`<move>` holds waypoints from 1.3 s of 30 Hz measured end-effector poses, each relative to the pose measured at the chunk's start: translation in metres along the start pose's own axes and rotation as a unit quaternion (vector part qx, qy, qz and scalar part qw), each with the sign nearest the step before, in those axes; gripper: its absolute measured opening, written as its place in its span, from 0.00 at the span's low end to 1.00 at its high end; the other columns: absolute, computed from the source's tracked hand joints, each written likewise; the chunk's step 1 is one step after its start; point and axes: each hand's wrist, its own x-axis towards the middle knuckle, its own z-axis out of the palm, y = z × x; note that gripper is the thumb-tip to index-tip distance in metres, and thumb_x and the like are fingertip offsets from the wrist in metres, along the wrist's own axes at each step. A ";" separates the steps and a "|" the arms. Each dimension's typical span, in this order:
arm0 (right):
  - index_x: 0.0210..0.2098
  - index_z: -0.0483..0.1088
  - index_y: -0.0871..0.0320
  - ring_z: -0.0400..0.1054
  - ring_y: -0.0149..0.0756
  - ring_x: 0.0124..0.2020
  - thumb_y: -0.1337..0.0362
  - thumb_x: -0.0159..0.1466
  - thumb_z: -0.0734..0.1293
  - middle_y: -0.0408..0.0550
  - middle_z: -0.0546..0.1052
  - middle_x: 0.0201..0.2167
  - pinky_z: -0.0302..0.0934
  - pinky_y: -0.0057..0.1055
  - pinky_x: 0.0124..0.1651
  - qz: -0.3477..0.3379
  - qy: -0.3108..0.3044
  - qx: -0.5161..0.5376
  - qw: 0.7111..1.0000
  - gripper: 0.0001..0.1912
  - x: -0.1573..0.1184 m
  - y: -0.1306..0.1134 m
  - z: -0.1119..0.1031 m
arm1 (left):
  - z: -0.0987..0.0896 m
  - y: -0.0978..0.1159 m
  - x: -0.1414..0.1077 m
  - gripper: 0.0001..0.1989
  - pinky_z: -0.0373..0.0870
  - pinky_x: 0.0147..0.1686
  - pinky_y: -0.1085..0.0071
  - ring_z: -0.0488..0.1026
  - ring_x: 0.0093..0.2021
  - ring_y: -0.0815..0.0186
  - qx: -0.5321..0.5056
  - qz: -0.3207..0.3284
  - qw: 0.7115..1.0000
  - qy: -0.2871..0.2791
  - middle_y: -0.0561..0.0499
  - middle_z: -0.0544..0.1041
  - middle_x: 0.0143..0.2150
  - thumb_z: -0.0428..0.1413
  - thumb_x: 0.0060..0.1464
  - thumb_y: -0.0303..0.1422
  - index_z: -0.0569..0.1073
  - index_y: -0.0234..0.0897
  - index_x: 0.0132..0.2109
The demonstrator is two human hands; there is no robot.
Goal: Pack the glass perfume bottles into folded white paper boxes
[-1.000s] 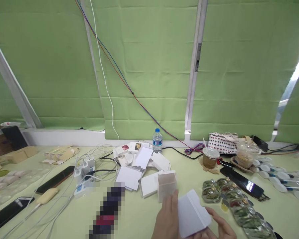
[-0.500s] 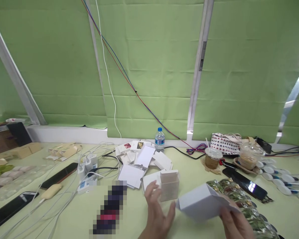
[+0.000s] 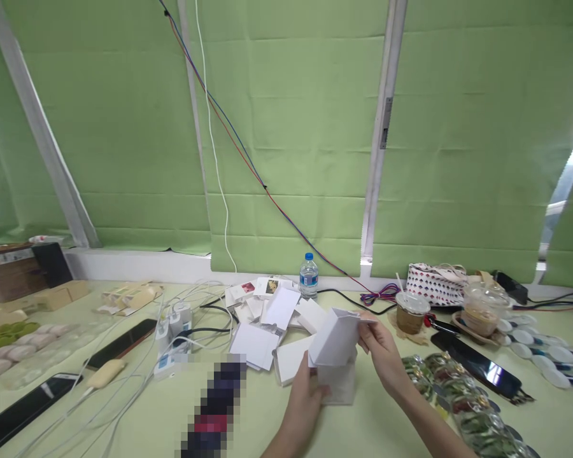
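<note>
My right hand (image 3: 382, 353) pinches the top edge of a white folded-card carton (image 3: 333, 338). This carton is tilted over a second white box (image 3: 340, 386), which stands on the table and is partly hidden behind it. My left hand (image 3: 300, 402) is wrapped around the left side of the lower box, thumb across its front and fingers reaching up beside the carton. Whether the carton sits around the box or only against it, I cannot tell. Just left of them lies another white box (image 3: 290, 360).
Behind my hands are a pile of white cards and boxes (image 3: 253, 344) and a water bottle (image 3: 309, 277). Clear-wrapped green packets (image 3: 477, 407), a phone (image 3: 480, 366) and an iced drink (image 3: 412, 313) lie right. Left are cables, a power strip (image 3: 172, 364) and phones.
My right hand has brought the carton left and upright over the standing box. My left hand, with fingers apart beside the box before, has closed around it. The view has shifted slightly.
</note>
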 end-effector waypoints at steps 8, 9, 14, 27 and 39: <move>0.32 0.69 0.57 0.64 0.35 0.32 0.53 0.66 0.58 0.47 0.71 0.34 0.59 0.27 0.31 -0.005 -0.033 -0.109 0.993 0.16 -0.007 0.003 -0.027 | 0.006 0.006 -0.010 0.30 0.63 0.53 0.62 0.67 0.51 0.59 0.067 0.034 0.996 -0.049 0.46 0.68 0.57 0.50 0.45 0.20 0.62 0.40 0.57; 0.32 0.68 0.57 0.64 0.35 0.31 0.54 0.67 0.58 0.47 0.71 0.34 0.58 0.27 0.29 -0.008 -0.039 -0.126 0.991 0.16 -0.009 0.000 -0.029 | 0.007 0.006 -0.010 0.29 0.63 0.53 0.62 0.67 0.51 0.59 0.073 0.035 0.996 -0.049 0.46 0.68 0.57 0.50 0.45 0.20 0.62 0.40 0.57; 0.33 0.68 0.55 0.65 0.35 0.32 0.58 0.68 0.56 0.49 0.72 0.39 0.59 0.28 0.31 -0.050 -0.058 -0.192 0.978 0.14 -0.010 -0.009 -0.028 | 0.009 0.007 -0.013 0.27 0.63 0.52 0.62 0.68 0.50 0.58 0.080 0.025 0.996 -0.033 0.44 0.68 0.56 0.50 0.49 0.22 0.59 0.38 0.57; 0.33 0.64 0.55 0.66 0.37 0.35 0.61 0.69 0.54 0.47 0.70 0.32 0.62 0.30 0.38 -0.039 -0.065 -0.242 0.967 0.12 -0.017 -0.003 -0.026 | 0.005 -0.013 -0.012 0.28 0.62 0.54 0.60 0.67 0.50 0.61 0.120 0.074 0.987 -0.071 0.44 0.68 0.53 0.48 0.54 0.23 0.53 0.39 0.61; 0.42 0.68 0.55 0.67 0.37 0.35 0.73 0.65 0.58 0.54 0.71 0.43 0.65 0.33 0.37 -0.247 -0.083 -0.422 0.868 0.12 -0.057 0.021 -0.028 | 0.001 -0.007 -0.011 0.26 0.58 0.60 0.56 0.61 0.60 0.56 0.140 0.098 0.980 -0.102 0.47 0.68 0.59 0.52 0.52 0.24 0.64 0.45 0.58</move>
